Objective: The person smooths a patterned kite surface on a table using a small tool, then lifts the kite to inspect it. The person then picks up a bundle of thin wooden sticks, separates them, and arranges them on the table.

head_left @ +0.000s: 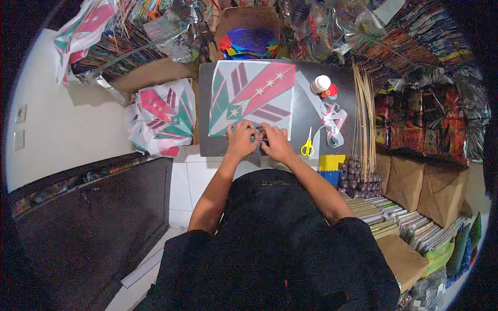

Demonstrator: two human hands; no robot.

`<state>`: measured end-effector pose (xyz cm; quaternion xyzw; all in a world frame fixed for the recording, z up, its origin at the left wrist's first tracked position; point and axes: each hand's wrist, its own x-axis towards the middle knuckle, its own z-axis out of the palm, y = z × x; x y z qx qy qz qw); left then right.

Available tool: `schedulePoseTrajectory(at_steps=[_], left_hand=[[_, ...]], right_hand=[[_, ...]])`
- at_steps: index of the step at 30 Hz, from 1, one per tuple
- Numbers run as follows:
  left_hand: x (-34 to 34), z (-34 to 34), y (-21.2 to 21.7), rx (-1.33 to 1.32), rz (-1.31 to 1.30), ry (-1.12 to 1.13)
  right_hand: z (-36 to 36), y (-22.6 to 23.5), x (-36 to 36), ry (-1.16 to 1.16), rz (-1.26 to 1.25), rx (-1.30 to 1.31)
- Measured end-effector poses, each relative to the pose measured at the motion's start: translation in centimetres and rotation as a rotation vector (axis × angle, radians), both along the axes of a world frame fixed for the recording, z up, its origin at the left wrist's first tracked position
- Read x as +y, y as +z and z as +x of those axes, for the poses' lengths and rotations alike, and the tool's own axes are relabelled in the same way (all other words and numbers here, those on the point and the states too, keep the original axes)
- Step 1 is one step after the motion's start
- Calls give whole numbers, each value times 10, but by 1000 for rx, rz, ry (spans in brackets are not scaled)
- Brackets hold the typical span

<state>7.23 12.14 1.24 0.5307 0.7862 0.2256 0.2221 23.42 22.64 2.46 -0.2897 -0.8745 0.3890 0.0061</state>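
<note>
A square printed sheet (252, 96) in white, green, red and purple with small stars lies flat on a dark work board (306, 111). My left hand (241, 139) and my right hand (275, 142) rest side by side on the sheet's near edge. The fingers of both press or pinch that edge; what they hold between them is hidden. Yellow-handled scissors (307, 147) lie just right of my right hand. A white bottle with a red cap (322, 85) and a strip of tape (333, 122) sit further right on the board.
A stack of similar printed sheets (163, 116) lies left of the board. A bundle of thin bamboo sticks (364, 116) stands along the right edge. Yellow and blue blocks (331, 165), spools, brown paper packages (415, 181) and stacked goods crowd the right. Coloured papers (249, 42) pile behind.
</note>
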Motion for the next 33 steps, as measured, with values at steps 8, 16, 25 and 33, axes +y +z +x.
schedulePoseTrajectory(at_steps=[8, 16, 25, 33], left_hand=[[-1, -2, -7, 64, 46, -19], [0, -2, -6, 42, 16, -13], [1, -2, -8, 54, 8, -3], [2, -3, -4, 69, 49, -20]], right_hand=[[-3, -3, 0, -1, 22, 7], [3, -3, 4, 6, 39, 6], [17, 3, 14, 42, 20, -16], [23, 4, 5, -31, 22, 163]])
